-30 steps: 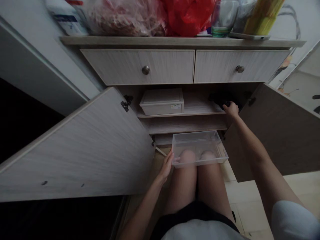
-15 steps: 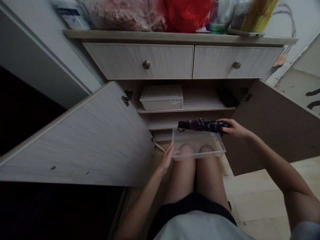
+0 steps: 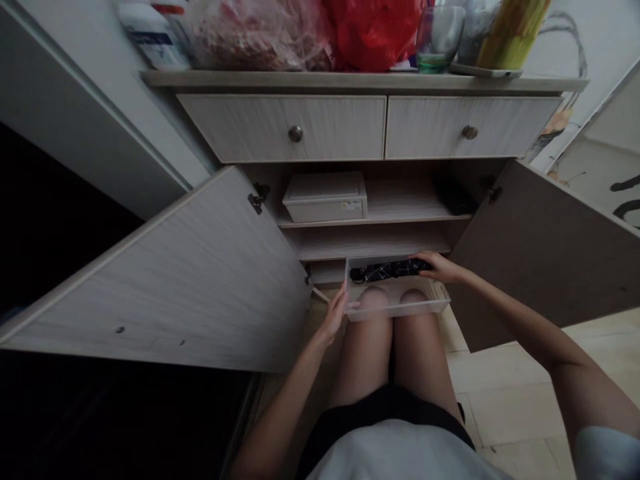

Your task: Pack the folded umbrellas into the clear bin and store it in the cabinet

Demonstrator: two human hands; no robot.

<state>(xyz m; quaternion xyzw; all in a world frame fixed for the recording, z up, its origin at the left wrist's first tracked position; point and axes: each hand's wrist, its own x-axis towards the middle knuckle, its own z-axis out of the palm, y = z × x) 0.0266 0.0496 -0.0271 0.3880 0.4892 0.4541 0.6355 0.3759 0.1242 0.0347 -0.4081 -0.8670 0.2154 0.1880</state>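
A clear plastic box (image 3: 400,309) without a lid rests on my knees. My left hand (image 3: 336,315) grips its left side, thumb and fingers around the wall. Inside the box, along its far side, lies a folded dark umbrella (image 3: 390,270) with a plaid pattern. The umbrella's black handle end points left. My right hand (image 3: 436,267) is closed around its right end, at the far right corner of the box.
Both cabinet doors, left (image 3: 200,287) and right (image 3: 550,247), stand open beside me. A lidded white box (image 3: 326,197) sits on the upper shelf, with a dark object (image 3: 454,195) at right. Bags, a glass (image 3: 439,40) and bottles crowd the countertop (image 3: 350,81).
My right hand has lowered the umbrella from above the box down into it, along the far wall. My left hand keeps its hold on the box.
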